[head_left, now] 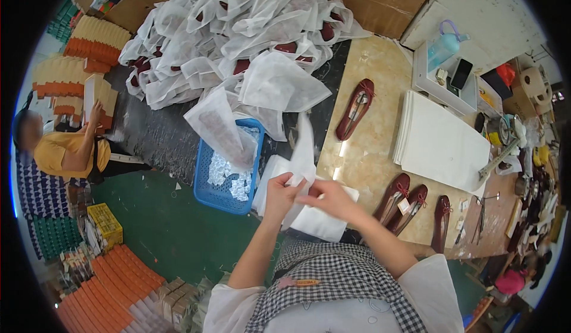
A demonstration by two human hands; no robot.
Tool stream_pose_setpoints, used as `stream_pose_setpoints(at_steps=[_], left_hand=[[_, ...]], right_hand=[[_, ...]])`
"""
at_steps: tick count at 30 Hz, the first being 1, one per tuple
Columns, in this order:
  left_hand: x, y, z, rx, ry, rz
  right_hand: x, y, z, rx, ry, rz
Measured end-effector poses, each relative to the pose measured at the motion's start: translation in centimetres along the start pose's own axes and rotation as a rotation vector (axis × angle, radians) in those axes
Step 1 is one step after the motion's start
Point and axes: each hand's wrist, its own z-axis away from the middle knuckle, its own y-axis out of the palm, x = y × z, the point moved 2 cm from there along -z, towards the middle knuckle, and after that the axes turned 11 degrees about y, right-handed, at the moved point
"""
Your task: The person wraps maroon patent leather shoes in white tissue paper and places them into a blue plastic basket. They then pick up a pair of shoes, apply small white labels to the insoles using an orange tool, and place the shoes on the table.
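The left hand (279, 190) pinches the lower edge of a white tissue sheet (303, 148), fingers closed on it, and the sheet stands up and away from the hand. The right hand (330, 199), just beside the left, grips the same sheet with thumb and fingers closed on its other edge. Directly under both hands lies a stack of white tissue sheets (318, 220) on the desk (380, 131). Just to the left of the left hand sits a blue plastic basket (205, 193) holding small white packets. To the right of the right hand lie three dark red flat shoes (410, 205), side by side. Beyond the right hand lies a single dark red shoe (355, 108), and further right a pile of white paper (440, 140). Far beyond both hands rises a heap of white fabric bags (238, 30) with dark red shoes inside.
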Motion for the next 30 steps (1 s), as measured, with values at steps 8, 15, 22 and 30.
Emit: stream_pose_setpoints(at_steps=[8,15,22,30], left_hand=[[-2.4,-0.5,-2.1,0.224,0.08,-0.601],[-4.8,-1.6,-6.4,-0.239,0.335,-0.703],[-6.0,2.2,-6.8,0.025,0.434,-0.882],[-4.7,-0.2,-8.9,-0.114,0.419,-0.819]], right_hand=[[-7.4,-7.4,-6.5,-0.348,-0.044,-0.03],[-10.3,-9.1,-12.2,-0.631,0.151,0.317],[-12.7,-7.0,-13.2,-0.735,0.234,-0.04],[-1.7,-11.2,5.7,-0.232,-0.017,0.384]])
